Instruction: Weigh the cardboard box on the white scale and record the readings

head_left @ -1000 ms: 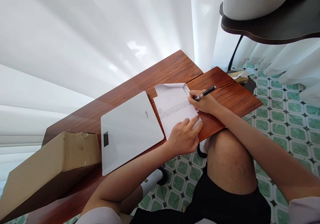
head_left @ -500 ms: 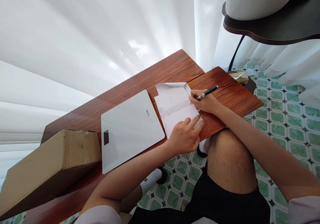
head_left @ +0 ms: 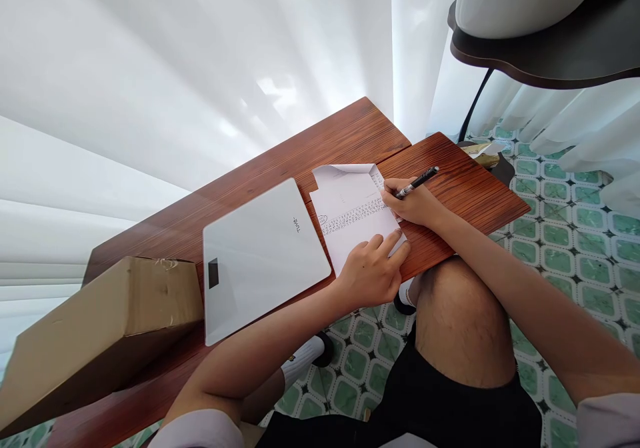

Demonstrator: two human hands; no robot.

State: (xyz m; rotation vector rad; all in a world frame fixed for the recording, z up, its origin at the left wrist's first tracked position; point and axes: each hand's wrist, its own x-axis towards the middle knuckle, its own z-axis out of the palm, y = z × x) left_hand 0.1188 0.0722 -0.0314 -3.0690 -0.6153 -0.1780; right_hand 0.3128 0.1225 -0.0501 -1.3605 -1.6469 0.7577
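A white sheet of paper (head_left: 345,198) with rows of small handwriting lies on the brown wooden table, its far edge folded or curled over. My right hand (head_left: 413,201) grips a black pen (head_left: 419,181), which slants up to the right; its tip is hidden by my fingers at the paper's right edge. My left hand (head_left: 373,268) rests palm down with fingers apart, pressing on the paper's near corner. Just left of the paper lies a flat white scale (head_left: 265,255) with a small dark display and a printed logo.
A cardboard box (head_left: 105,328) sits on the wooden table (head_left: 350,131) at the left. At the upper right, a white bowl (head_left: 520,8) of green grapes stands on a dark side table (head_left: 560,58). White curtains (head_left: 200,48) hang behind. Below is a green tiled floor (head_left: 545,235).
The whole view has shifted very slightly. My right hand stays at the paper's right edge with the pen, and my left hand keeps its place on the sheet.
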